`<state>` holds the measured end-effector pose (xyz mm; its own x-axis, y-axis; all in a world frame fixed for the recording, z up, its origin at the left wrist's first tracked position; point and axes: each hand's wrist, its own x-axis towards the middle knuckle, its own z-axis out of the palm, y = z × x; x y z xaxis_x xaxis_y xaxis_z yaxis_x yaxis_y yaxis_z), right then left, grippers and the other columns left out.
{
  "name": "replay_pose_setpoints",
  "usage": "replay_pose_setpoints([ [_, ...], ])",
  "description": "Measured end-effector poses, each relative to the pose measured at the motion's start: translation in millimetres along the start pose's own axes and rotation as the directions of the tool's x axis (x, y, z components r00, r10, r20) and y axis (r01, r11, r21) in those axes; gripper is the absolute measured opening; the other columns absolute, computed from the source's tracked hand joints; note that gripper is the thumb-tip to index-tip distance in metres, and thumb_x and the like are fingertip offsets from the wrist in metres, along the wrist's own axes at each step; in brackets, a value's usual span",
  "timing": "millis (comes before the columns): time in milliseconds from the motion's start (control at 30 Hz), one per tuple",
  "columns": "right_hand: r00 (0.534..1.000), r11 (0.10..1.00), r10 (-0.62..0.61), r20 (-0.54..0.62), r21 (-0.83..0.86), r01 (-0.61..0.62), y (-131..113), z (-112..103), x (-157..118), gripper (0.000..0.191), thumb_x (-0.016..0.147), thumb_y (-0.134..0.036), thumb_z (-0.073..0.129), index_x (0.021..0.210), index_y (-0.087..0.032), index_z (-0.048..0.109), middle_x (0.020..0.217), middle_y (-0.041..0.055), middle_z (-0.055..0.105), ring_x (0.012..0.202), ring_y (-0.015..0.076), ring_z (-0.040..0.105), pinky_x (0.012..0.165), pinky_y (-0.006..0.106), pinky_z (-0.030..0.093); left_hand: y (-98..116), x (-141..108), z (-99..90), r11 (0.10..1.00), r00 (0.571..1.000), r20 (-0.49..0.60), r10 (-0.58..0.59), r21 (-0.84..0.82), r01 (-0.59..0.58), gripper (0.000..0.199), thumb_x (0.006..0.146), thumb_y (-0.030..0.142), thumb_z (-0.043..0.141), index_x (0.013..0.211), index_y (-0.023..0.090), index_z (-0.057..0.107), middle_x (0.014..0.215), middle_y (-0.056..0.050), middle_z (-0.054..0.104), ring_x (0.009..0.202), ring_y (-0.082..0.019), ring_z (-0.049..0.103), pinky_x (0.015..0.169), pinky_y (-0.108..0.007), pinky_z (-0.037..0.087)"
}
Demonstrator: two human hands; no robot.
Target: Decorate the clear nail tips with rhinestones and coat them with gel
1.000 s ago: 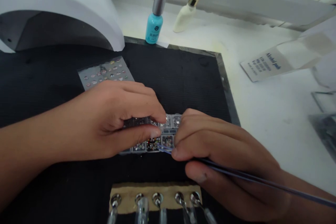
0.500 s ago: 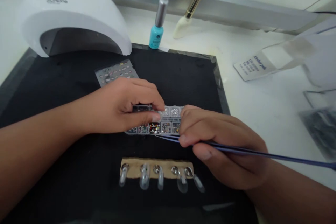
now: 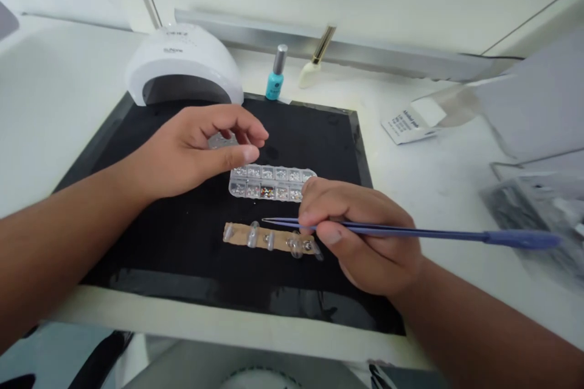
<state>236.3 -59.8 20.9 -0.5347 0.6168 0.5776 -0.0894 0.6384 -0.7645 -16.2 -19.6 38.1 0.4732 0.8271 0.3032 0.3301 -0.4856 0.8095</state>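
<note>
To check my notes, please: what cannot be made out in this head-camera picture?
Head view:
- Small grey sheet: mostly hidden by the left hand.
- Slim blue tweezers: middle hidden by the right hand.
- Turquoise bottle: label too small.
- Clear compartment tray: contents too small to count.
- Dark plastic packet: blurred.

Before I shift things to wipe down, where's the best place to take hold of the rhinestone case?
Pinch the case across its narrow width near the left end, coming from the left with the left hand. It's a long, flat strip lying on the mat, so its long edges probably suit thumb and fingers, and the right hand sits by its right end.
</note>
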Motion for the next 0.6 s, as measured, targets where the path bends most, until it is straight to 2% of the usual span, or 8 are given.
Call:
replay_pose_setpoints([
  [133,1.0,1.0,-0.004,0.025,-0.009,0.004,-3,4,2,0.011,0.098,-0.018,0.056,0.09,-0.016,0.065,0.072,-0.0002,0.062,0.063,0.0114,0.056,0.061,0.027,0.046,14,-28,-8.6,0.998,0.997,0.078,-0.031,0.05,0.027,0.014,0.094,0.026,0.064,0.107,0.023,0.069,0.102,-0.002,0.072,0.094,-0.017,0.067,0.077,-0.027,0.053],
  [267,0.998,0.998,0.063,0.001,0.014,-0.063,-8,2,6,0.015,0.099,-0.022,0.058,0.087,-0.016,0.065,0.07,-0.0003,0.061,0.061,0.0116,0.055,0.056,0.025,0.044,6,-50,-4.8,0.998,0.994,0.092,0.052,0.031,-0.055,0.015,0.094,0.019,0.061,0.109,0.022,0.062,0.107,-0.001,0.068,0.101,-0.014,0.065,0.089,-0.026,0.051],
  [433,0.979,0.986,0.161,0.125,0.025,-0.165,-19,-4,27,0.018,0.099,-0.023,0.059,0.084,-0.014,0.064,0.067,-0.0019,0.058,0.058,0.0094,0.052,0.053,0.023,0.04,-2,-50,4.4,0.974,0.951,0.221,0.218,0.014,-0.227,0.016,0.089,0.01,0.058,0.102,0.019,0.058,0.103,-0.002,0.066,0.098,-0.015,0.059,0.09,-0.027,0.049],
  [600,0.944,0.978,0.173,0.28,0.062,-0.198,-15,-5,49,0.018,0.098,-0.017,0.056,0.081,-0.014,0.061,0.069,-0.0023,0.057,0.06,0.0077,0.051,0.054,0.02,0.042,0,-43,6.1,0.968,0.938,0.244,0.245,-0.006,-0.252,0.016,0.083,0.009,0.06,0.095,0.019,0.055,0.097,-0.003,0.065,0.091,-0.016,0.057,0.083,-0.029,0.049],
])
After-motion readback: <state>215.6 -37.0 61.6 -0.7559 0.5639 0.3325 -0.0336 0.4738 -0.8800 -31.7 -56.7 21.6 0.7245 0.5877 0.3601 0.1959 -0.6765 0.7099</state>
